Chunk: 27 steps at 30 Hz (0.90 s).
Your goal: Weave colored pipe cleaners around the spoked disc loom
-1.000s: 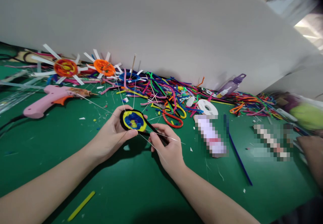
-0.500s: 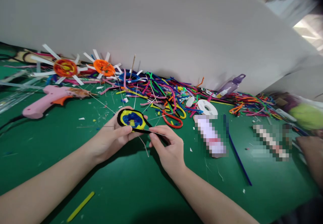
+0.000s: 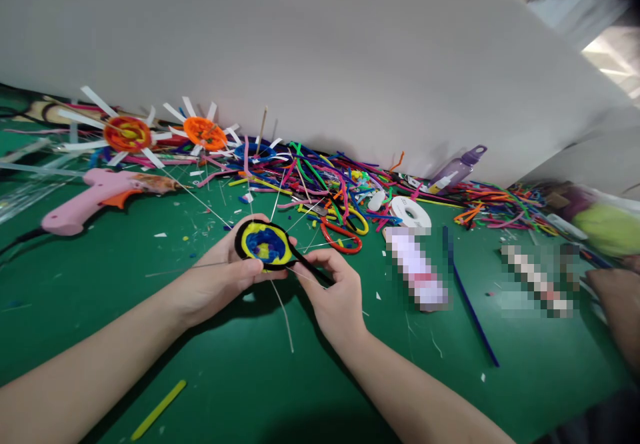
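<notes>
Head view: glue gun lies left, scissors beyond the hands.

Left forearm and right forearm both bare out to the frame edge, slim, smooth in outline, widening gradually from narrow wrists. Left hand and right hand bare too: slender fingers, rounded left thumb tip. Finer detail too small to read.

yellow-rimmed blue disc, black strip
</notes>
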Each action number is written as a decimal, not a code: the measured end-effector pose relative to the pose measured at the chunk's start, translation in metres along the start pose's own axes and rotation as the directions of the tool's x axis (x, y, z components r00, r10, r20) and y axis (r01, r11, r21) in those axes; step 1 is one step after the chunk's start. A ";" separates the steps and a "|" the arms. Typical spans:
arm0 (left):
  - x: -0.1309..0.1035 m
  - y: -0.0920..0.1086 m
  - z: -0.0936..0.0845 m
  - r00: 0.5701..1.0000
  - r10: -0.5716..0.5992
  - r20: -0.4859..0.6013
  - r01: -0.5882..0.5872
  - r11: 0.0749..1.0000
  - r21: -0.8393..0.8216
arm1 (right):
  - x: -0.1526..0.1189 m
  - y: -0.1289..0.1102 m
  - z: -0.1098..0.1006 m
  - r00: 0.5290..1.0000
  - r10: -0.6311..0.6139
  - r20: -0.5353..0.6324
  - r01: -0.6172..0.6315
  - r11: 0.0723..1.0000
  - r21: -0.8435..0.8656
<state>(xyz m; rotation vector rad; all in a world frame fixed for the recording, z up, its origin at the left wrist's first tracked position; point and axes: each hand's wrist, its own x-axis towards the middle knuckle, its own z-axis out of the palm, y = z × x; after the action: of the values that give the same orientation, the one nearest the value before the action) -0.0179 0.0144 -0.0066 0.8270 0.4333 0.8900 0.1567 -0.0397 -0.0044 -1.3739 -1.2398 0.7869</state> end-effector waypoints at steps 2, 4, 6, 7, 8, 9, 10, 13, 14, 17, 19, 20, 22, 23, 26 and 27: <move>-0.001 0.001 0.001 1.000 0.004 0.013 -0.004 1.000 0.003 | 0.000 0.000 0.000 1.000 0.010 -0.001 -0.010 1.000 -0.015; -0.001 0.001 0.001 1.000 0.006 0.021 -0.006 1.000 -0.006 | 0.000 0.001 0.000 1.000 0.019 0.002 -0.019 1.000 -0.009; -0.001 0.001 0.001 0.999 -0.005 0.035 0.006 1.000 -0.012 | 0.000 0.001 0.000 1.000 0.016 0.007 -0.017 1.000 0.010; -0.001 0.001 0.002 0.999 -0.015 0.040 0.015 1.000 -0.012 | 0.000 0.001 0.000 1.000 0.013 0.010 -0.013 1.000 0.020; -0.001 0.002 0.003 0.999 -0.025 0.040 0.025 1.000 -0.009 | 0.000 0.001 0.000 1.000 0.010 0.013 -0.010 1.000 0.028; -0.001 0.002 0.004 0.999 -0.027 0.035 0.027 1.000 -0.009 | 0.000 0.002 0.000 1.000 0.008 0.018 -0.009 0.999 0.035; -0.001 0.003 0.005 0.999 -0.025 0.026 0.025 1.000 -0.010 | 0.000 0.002 0.000 1.000 0.010 0.022 -0.011 0.999 0.043; -0.001 0.004 0.008 1.000 -0.015 0.012 0.015 1.000 -0.011 | 0.001 0.001 0.001 0.999 0.017 0.038 -0.020 0.997 0.079; -0.001 0.004 0.008 1.000 -0.014 0.013 0.014 1.000 -0.011 | 0.001 0.001 0.001 0.999 0.008 0.042 -0.012 0.996 0.090; 0.001 0.003 0.008 1.000 0.002 0.004 -0.002 1.000 -0.025 | 0.002 -0.001 0.001 0.995 -0.095 0.036 0.093 0.994 0.066; 0.001 0.002 0.007 1.000 0.016 -0.019 -0.016 0.999 -0.031 | 0.001 -0.002 0.000 0.984 -0.179 0.021 0.179 0.984 0.001; 0.001 0.002 0.007 0.999 0.020 -0.033 -0.021 0.999 -0.031 | 0.001 -0.003 -0.001 0.979 -0.203 0.015 0.204 0.979 -0.029; 0.001 0.002 0.007 0.998 0.029 -0.053 -0.030 0.999 -0.024 | 0.000 -0.003 -0.003 0.976 -0.216 0.010 0.216 0.975 -0.058; 0.000 0.002 0.008 0.998 0.038 -0.056 -0.039 0.999 -0.019 | 0.000 -0.003 -0.003 0.978 -0.210 0.010 0.210 0.976 -0.056; 0.000 0.003 0.010 0.997 0.060 -0.039 -0.060 0.998 -0.003 | 0.000 -0.001 -0.003 0.988 -0.150 0.035 0.151 0.988 -0.026; 0.000 0.003 0.010 0.997 0.064 -0.035 -0.064 0.998 -0.001 | 0.000 -0.001 -0.003 0.992 -0.121 0.046 0.122 0.993 -0.013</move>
<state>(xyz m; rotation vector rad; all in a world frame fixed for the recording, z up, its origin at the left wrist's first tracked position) -0.0131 0.0115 0.0021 0.8286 0.4381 0.9650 0.1590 -0.0401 -0.0030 -1.2862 -1.3540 0.7286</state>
